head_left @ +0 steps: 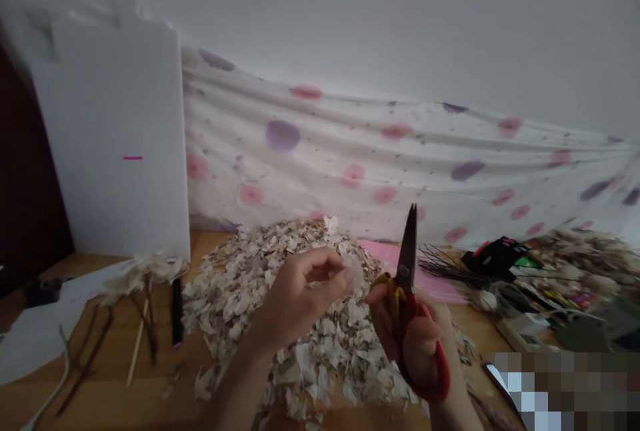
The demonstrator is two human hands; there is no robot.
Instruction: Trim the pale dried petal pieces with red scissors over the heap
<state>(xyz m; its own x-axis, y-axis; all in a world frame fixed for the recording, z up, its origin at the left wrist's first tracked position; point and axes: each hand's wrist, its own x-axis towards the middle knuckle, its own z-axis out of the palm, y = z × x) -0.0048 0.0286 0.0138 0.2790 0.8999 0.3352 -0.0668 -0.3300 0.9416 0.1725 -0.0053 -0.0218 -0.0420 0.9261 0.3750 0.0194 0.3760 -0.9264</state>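
My right hand (420, 338) grips a pair of scissors (407, 258) with red and yellow handles. The dark blades point upward and look closed. To its left, my left hand (315, 288) has thumb and fingers pinched on a thin, pale, translucent flake (354, 274), whose outline is blurred. Both hands are above a broad heap of whitish, papery flakes (250, 278) on the wooden table (200, 244). The scissor blades and the pinched flake are apart.
Left stand a white foam board (115, 118), a black marker (177, 314), thin sticks (137, 341) and white paper (45, 344). Behind hangs a flowered cloth (325, 144). At right lie a pink sheet (445, 288), dark wires (445, 264), a black pouch (495, 258) and assorted clutter.
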